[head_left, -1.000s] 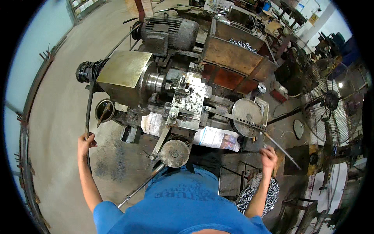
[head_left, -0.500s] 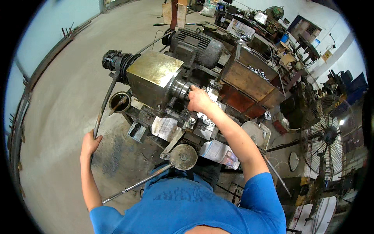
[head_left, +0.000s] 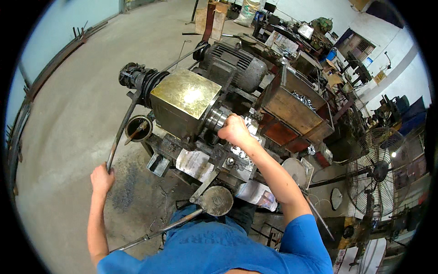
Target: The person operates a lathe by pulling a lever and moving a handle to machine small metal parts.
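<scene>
My left hand (head_left: 102,179) is wrapped round the lower end of a long metal lever (head_left: 119,134), which runs up to the rear of the lathe's headstock. The headstock (head_left: 175,116) is a dark box with a shiny brass-coloured top. At the steel spindle nose (head_left: 216,118), my right hand (head_left: 234,131) is closed with its fingers curled against the front. Whatever those fingers hold is hidden. Below it lies the metal slide (head_left: 239,164) with a bolt, and nearest my body is a round plate (head_left: 217,201) with a long bar handle (head_left: 171,228).
An electric motor (head_left: 237,66) sits behind the headstock. Right of it stands a rusty metal bin (head_left: 292,107) with small metal parts. A round pot (head_left: 138,129) with a brush hangs at the left. A large fan (head_left: 374,171) stands far right. Metal bars lie along the left wall.
My left hand has moved a little down and left with the lever end. The right hand has curled its fingers at the spindle nose, where a finger pointed before. The view has shifted slightly.
</scene>
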A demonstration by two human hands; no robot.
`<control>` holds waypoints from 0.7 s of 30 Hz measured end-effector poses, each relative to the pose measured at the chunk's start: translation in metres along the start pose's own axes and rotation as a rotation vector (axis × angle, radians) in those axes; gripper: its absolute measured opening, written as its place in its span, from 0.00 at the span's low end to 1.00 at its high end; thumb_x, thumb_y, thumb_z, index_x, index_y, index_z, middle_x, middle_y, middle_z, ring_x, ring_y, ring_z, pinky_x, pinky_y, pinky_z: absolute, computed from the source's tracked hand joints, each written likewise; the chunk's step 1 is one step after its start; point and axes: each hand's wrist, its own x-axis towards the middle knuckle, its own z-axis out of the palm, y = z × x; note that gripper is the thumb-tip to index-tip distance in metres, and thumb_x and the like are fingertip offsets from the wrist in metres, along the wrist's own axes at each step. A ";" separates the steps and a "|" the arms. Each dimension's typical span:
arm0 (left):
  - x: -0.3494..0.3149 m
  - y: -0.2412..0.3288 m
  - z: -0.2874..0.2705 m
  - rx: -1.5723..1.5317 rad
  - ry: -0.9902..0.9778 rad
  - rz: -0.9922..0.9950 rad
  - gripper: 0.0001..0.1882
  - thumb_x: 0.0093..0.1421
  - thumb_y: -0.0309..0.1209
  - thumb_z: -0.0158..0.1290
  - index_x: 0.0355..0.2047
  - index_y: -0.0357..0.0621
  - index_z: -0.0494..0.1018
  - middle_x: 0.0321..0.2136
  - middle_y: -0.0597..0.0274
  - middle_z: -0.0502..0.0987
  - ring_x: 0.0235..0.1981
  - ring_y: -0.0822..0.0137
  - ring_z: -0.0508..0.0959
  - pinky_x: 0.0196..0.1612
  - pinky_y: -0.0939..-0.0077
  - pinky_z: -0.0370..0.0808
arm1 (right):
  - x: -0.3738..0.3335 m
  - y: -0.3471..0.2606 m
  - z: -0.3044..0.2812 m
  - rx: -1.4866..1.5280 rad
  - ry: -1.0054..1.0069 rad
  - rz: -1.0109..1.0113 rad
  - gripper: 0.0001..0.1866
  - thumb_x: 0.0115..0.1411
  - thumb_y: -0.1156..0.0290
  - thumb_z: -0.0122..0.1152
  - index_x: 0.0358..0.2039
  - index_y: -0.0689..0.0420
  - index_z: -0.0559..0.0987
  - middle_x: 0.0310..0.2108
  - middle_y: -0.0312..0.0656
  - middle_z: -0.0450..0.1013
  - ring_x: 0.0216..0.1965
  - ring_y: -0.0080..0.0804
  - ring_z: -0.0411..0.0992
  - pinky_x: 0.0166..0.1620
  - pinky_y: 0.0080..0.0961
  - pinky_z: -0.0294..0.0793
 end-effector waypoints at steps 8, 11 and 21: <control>0.124 -0.117 -0.002 0.424 0.258 0.226 0.06 0.45 0.26 0.49 0.25 0.42 0.71 0.20 0.51 0.74 0.25 0.52 0.76 0.29 0.59 0.71 | -0.001 0.003 -0.004 -0.074 0.098 -0.105 0.12 0.30 0.69 0.55 0.17 0.64 0.75 0.51 0.66 0.60 0.41 0.59 0.69 0.45 0.35 0.70; 0.125 -0.109 0.003 0.303 0.258 0.061 0.10 0.46 0.26 0.48 0.31 0.42 0.73 0.24 0.50 0.75 0.28 0.50 0.76 0.31 0.57 0.72 | -0.015 0.009 -0.009 -0.065 0.156 -0.164 0.09 0.32 0.72 0.57 0.16 0.62 0.72 0.52 0.63 0.59 0.37 0.58 0.71 0.39 0.37 0.72; 0.057 0.056 0.248 -0.127 -0.257 0.348 0.25 0.40 0.42 0.60 0.36 0.40 0.71 0.31 0.44 0.75 0.37 0.45 0.74 0.41 0.58 0.72 | -0.200 0.112 -0.090 0.065 0.579 0.014 0.10 0.33 0.74 0.56 0.21 0.60 0.72 0.49 0.50 0.66 0.46 0.47 0.68 0.46 0.30 0.68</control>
